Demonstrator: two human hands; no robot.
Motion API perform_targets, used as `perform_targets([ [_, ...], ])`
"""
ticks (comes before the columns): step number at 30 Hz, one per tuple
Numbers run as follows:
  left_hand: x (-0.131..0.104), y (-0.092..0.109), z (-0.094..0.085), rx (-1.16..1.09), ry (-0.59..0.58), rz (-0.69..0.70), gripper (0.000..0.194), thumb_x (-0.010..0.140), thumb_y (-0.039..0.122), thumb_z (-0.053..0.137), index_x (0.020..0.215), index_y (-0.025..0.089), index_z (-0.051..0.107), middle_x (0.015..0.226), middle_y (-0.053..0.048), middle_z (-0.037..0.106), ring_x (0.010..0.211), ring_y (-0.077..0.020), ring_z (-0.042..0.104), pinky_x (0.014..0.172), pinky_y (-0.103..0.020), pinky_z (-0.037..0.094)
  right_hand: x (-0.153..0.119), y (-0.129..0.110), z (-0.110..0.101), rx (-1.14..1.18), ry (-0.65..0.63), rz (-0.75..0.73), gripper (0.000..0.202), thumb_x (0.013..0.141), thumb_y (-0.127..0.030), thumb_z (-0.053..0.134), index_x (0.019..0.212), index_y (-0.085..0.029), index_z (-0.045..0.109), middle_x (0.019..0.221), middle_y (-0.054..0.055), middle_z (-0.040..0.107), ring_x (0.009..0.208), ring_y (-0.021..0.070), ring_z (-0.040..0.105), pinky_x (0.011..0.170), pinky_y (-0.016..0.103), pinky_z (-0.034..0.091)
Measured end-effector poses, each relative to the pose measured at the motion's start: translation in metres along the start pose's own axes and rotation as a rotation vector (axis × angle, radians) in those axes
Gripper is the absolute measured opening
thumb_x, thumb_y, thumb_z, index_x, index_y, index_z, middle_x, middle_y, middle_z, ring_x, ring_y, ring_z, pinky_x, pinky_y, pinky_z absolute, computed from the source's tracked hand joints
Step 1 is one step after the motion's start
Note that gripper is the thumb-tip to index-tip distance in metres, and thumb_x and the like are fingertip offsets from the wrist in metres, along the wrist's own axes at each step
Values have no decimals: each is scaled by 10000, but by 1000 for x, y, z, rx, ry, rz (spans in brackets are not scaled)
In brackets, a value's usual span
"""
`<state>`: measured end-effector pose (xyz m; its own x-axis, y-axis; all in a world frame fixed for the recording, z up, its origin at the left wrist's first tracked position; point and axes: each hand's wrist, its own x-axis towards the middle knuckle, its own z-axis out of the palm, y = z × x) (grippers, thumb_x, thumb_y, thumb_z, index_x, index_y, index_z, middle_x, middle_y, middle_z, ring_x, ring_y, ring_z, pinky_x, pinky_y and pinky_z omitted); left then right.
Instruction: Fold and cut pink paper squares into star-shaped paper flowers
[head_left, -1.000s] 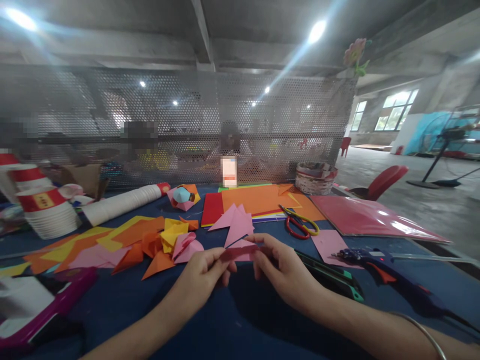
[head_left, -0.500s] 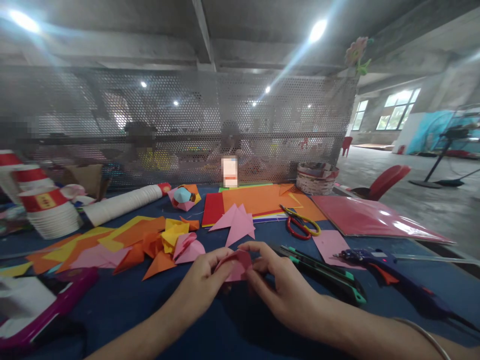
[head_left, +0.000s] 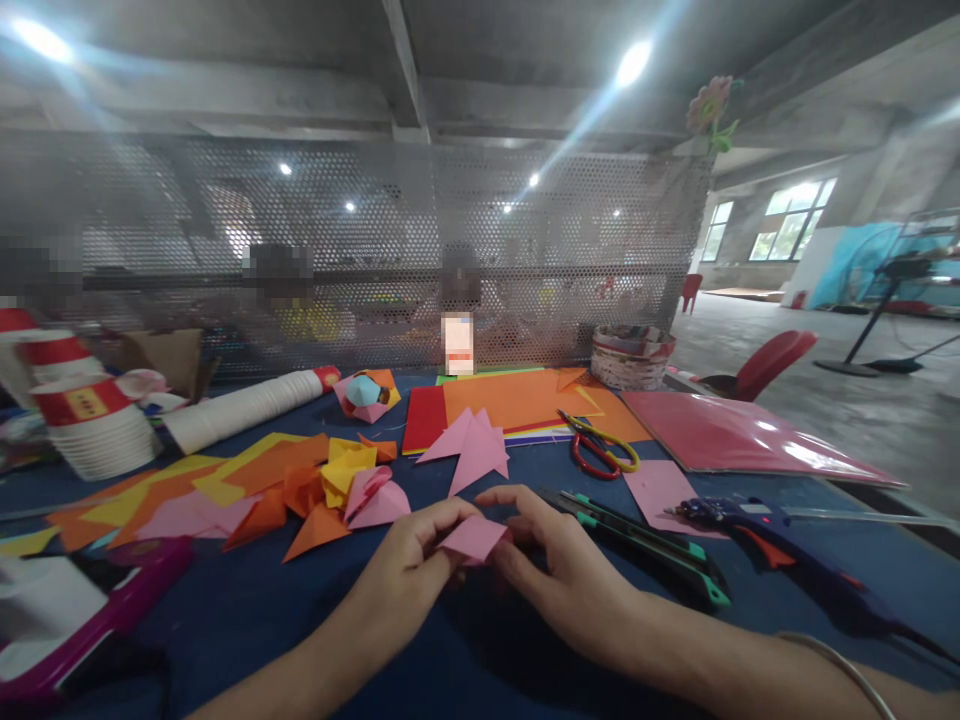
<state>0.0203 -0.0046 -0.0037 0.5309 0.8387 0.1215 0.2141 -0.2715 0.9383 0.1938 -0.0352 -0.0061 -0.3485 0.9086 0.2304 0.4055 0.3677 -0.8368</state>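
Observation:
A small folded piece of pink paper (head_left: 474,539) is held between my two hands above the dark blue table. My left hand (head_left: 427,550) pinches its left side between thumb and fingers. At its right edge, my right hand (head_left: 555,555) grips with thumb and fingertips closed. Just beyond my hands lie several folded pink paper pieces (head_left: 472,448). Orange, yellow and pink folded papers (head_left: 341,480) sit to the left of my left hand. A black and green utility knife (head_left: 645,545) rests beside my right hand.
Scissors (head_left: 604,450) lie near stacked coloured sheets (head_left: 517,400). A glue gun (head_left: 787,550) is at right, with a pink packet (head_left: 750,435) behind it. Stacked paper cups (head_left: 101,425) and a purple tool (head_left: 112,630) stand left. A woven basket (head_left: 634,358) sits by the perforated screen (head_left: 360,240).
The pink paper in my hands has been tipped and now shows a flatter, diamond-shaped face. My hands stay almost in place; the other things on the table have not moved.

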Motion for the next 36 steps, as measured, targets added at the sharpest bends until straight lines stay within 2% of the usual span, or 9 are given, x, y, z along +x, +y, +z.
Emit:
perform_targets([
  [7, 1, -5, 0, 68, -3, -43, 219, 852, 329, 456, 777, 157, 568, 740, 2, 564, 675, -141, 491, 578, -219, 369, -2, 2, -1, -167, 33, -114, 344, 863, -139, 442, 1183, -264, 443, 848, -22, 656, 696, 116, 596, 626, 217, 420],
  [12, -1, -4, 0, 29, -10, -18, 207, 819, 316, 462, 797, 157, 592, 804, -12, 594, 800, -174, 545, 687, -235, 427, -5, 0, -2, -286, 19, -161, 397, 858, -124, 427, 1230, -260, 405, 784, -34, 630, 616, 112, 560, 592, 216, 402],
  [16, -1, -2, 0, 14, 2, 6, 225, 813, 311, 458, 850, 159, 619, 811, -6, 595, 814, -165, 547, 728, -233, 428, -6, 0, -3, -293, 17, -186, 406, 869, -118, 407, 1250, -258, 382, 828, -25, 626, 641, 111, 563, 607, 216, 404],
  [22, 2, -7, 1, 42, 3, -39, 235, 845, 328, 441, 950, 171, 581, 829, 3, 592, 646, -116, 490, 576, -208, 394, -3, 4, -3, -252, 53, -191, 348, 887, -130, 419, 1209, -261, 411, 826, -25, 621, 703, 115, 579, 644, 217, 408],
  [27, 2, -14, 2, 109, -3, -51, 290, 868, 369, 413, 700, 163, 530, 596, 30, 488, 552, -115, 433, 521, -223, 327, -3, 4, -4, -240, 50, -175, 366, 878, -131, 435, 1218, -263, 409, 821, -31, 624, 670, 108, 564, 632, 210, 406],
  [30, 1, -12, 2, 154, 16, -23, 261, 850, 337, 423, 662, 173, 498, 568, 46, 431, 539, -112, 386, 505, -230, 281, -3, 3, -4, -219, 61, -136, 381, 880, -145, 442, 1240, -260, 390, 818, -39, 632, 664, 101, 562, 618, 198, 399],
  [32, -1, -9, 2, 182, 35, -1, 245, 843, 315, 413, 652, 177, 480, 574, 47, 419, 552, -114, 377, 517, -232, 276, -3, 2, -4, -247, 58, -100, 259, 910, -191, 420, 1164, -235, 450, 790, -34, 626, 648, 99, 547, 587, 192, 379],
  [34, -3, -6, 2, 210, 54, 15, 252, 849, 305, 403, 637, 180, 459, 586, 44, 424, 572, -118, 387, 536, -233, 282, -2, 2, -4, -305, 41, -86, 133, 924, -230, 410, 950, -207, 539, 733, -26, 597, 624, 99, 509, 562, 195, 346],
  [36, -5, -4, 2, 232, 60, 21, 255, 857, 301, 401, 638, 181, 452, 597, 43, 430, 584, -120, 394, 542, -233, 281, -1, 2, -4, -350, 28, -101, 200, 913, -231, 424, 752, -191, 536, 678, -24, 554, 606, 97, 464, 555, 201, 315],
])
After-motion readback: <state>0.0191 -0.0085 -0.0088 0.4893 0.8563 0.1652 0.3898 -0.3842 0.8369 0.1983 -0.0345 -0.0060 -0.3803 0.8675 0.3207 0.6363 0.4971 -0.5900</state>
